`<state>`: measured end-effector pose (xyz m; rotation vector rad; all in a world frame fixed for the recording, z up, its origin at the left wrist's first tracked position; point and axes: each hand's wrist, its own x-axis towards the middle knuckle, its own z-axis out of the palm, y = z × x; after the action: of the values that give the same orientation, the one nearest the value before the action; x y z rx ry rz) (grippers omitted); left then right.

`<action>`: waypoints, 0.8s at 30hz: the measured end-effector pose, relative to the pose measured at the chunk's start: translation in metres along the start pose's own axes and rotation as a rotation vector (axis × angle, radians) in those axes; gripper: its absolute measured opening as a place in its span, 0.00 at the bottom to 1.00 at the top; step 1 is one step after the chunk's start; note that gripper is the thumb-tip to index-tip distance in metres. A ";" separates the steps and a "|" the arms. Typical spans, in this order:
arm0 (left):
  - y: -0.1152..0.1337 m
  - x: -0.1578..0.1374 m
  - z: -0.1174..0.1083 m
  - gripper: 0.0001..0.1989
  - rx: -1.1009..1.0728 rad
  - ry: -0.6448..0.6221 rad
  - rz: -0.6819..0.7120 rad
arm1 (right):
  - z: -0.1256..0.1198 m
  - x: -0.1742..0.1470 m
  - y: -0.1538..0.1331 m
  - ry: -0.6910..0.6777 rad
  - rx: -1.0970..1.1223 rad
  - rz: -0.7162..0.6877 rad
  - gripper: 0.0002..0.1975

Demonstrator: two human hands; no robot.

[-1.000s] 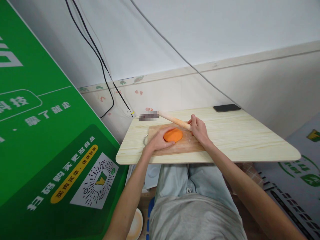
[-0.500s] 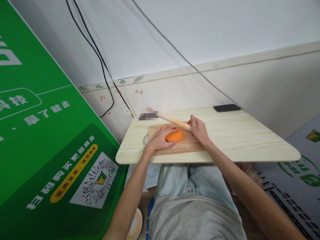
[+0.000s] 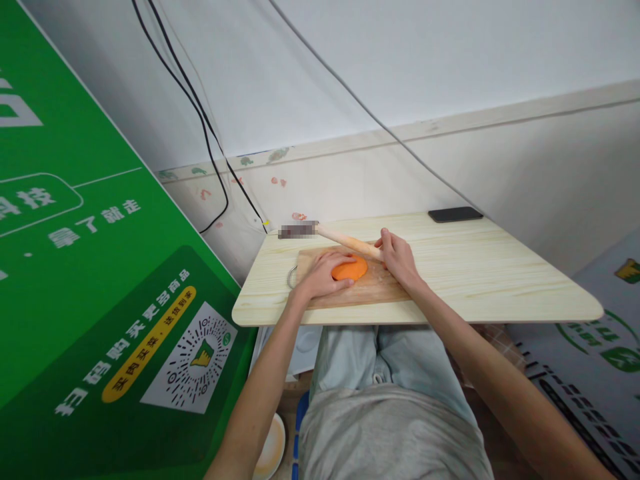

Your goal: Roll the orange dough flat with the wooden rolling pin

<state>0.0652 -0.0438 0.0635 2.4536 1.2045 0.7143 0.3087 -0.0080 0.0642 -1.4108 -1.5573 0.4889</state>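
A round, flat piece of orange dough [image 3: 353, 268] lies on a wooden cutting board [image 3: 370, 291]. My left hand [image 3: 324, 275] curls around its left side, fingers over the far edge and thumb along the near edge. In my right hand [image 3: 397, 257] is the near end of a pale wooden rolling pin [image 3: 350, 241], its fingers closed round it. The pin slants up and left beyond the dough, toward the back of the table. Its far end meets a pixelated dark patch [image 3: 298, 230], whose nature I cannot make out.
The board rests on a light wood-grain table [image 3: 500, 280]. A black phone [image 3: 455, 214] lies at the back right, near the wall. To the left stands a green printed panel [image 3: 65, 280]. Cables [image 3: 210, 133] hang down the wall. Below the table is a round stool top [image 3: 273, 447].
The dough's exposed right part appears slightly higher and fuller at the edge under my left hand. My right hand and the rolling pin stay almost in place; the view shifts slightly.
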 end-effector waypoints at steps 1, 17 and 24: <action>0.000 -0.001 0.001 0.27 0.007 0.005 0.005 | 0.000 0.000 0.000 -0.001 -0.004 0.004 0.43; 0.004 -0.001 0.002 0.45 0.052 0.026 -0.056 | 0.000 0.001 0.000 -0.014 -0.014 0.001 0.42; -0.006 -0.002 0.000 0.41 0.003 -0.016 0.045 | 0.000 0.001 0.000 -0.017 -0.016 -0.001 0.43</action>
<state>0.0606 -0.0423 0.0598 2.4916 1.1483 0.7037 0.3090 -0.0077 0.0648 -1.4214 -1.5789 0.4900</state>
